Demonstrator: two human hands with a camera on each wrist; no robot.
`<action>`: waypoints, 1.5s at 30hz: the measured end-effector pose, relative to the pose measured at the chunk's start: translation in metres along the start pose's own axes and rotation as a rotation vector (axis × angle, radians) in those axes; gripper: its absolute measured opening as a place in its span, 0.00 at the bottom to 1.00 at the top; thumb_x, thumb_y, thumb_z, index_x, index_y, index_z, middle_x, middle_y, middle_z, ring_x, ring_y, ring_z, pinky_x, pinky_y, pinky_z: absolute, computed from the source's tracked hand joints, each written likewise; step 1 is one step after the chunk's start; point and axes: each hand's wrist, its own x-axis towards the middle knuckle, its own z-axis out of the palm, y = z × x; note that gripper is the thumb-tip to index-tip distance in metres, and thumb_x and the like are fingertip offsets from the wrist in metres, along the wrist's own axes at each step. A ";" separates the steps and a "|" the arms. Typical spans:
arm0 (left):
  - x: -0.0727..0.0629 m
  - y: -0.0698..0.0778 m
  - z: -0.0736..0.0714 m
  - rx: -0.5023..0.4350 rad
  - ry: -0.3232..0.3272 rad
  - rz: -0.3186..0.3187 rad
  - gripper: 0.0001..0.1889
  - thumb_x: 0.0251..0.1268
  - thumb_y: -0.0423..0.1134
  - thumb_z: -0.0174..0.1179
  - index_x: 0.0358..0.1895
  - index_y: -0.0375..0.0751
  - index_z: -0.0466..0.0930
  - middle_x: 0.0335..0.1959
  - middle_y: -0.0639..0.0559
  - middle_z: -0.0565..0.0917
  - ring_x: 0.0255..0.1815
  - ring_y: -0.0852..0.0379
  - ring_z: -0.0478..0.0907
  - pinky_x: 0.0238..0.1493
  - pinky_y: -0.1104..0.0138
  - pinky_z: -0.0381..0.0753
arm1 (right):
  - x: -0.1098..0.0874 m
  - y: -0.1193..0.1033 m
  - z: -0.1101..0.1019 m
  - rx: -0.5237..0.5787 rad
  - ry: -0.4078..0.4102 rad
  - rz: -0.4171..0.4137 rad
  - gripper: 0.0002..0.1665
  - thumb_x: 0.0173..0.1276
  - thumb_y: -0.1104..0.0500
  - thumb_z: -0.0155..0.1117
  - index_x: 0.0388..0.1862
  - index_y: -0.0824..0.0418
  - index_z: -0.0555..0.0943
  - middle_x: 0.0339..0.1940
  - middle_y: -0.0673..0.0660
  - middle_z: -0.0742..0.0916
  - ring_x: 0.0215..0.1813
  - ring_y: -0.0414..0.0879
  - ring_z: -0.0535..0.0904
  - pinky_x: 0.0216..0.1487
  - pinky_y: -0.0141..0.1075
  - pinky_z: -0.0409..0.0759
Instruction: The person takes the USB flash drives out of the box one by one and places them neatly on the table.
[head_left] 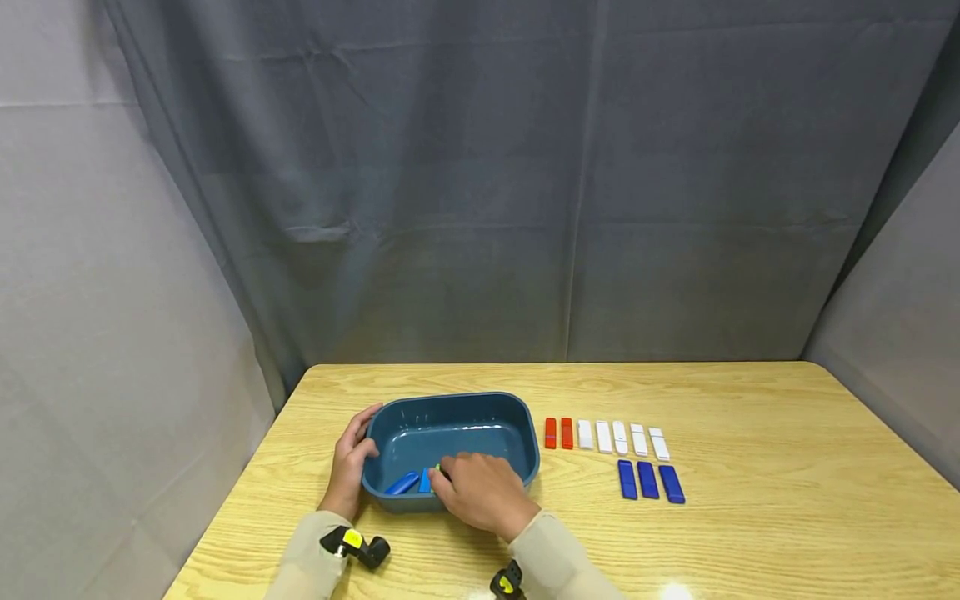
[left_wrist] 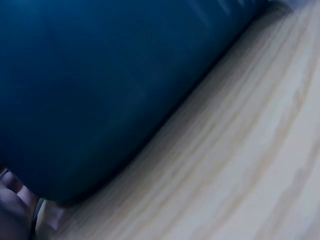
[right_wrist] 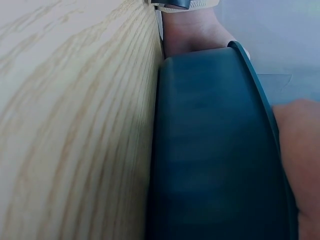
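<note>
The left hand [head_left: 351, 467] has its grip on the teal tub [head_left: 457, 410], while the right hand [head_left: 482, 493], its grip hidden, reaches inside near a blue stick [head_left: 402, 482].

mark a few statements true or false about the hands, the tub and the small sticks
1. The left hand holds the tub. True.
2. Three blue sticks lie on the table, right of the tub. True.
3. The right hand rests on the bare table. False: it reaches into the tub.
4. The white sticks number two. False: there are five.
5. The tub is empty. False: a blue piece lies inside.
</note>
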 end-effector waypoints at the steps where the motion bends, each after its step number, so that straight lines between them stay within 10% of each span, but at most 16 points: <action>1: 0.000 0.000 0.000 0.000 0.001 0.003 0.34 0.51 0.21 0.45 0.67 0.42 0.68 0.68 0.45 0.70 0.68 0.50 0.65 0.56 0.73 0.62 | 0.000 0.000 0.000 0.001 0.004 -0.001 0.22 0.74 0.44 0.46 0.18 0.48 0.70 0.17 0.45 0.71 0.20 0.40 0.67 0.23 0.37 0.65; 30: 0.000 -0.001 -0.001 -0.004 0.004 -0.004 0.34 0.52 0.20 0.45 0.67 0.43 0.69 0.68 0.47 0.70 0.69 0.51 0.64 0.57 0.72 0.61 | 0.001 0.005 -0.002 0.205 -0.068 0.046 0.25 0.71 0.47 0.52 0.12 0.49 0.71 0.30 0.48 0.75 0.23 0.41 0.69 0.22 0.37 0.67; 45: -0.010 0.025 0.002 -0.001 -0.031 -0.002 0.34 0.51 0.19 0.44 0.68 0.33 0.65 0.69 0.38 0.67 0.70 0.44 0.62 0.56 0.72 0.63 | 0.000 0.006 -0.003 0.115 -0.076 -0.045 0.23 0.74 0.46 0.47 0.23 0.51 0.81 0.27 0.46 0.75 0.27 0.39 0.70 0.28 0.35 0.70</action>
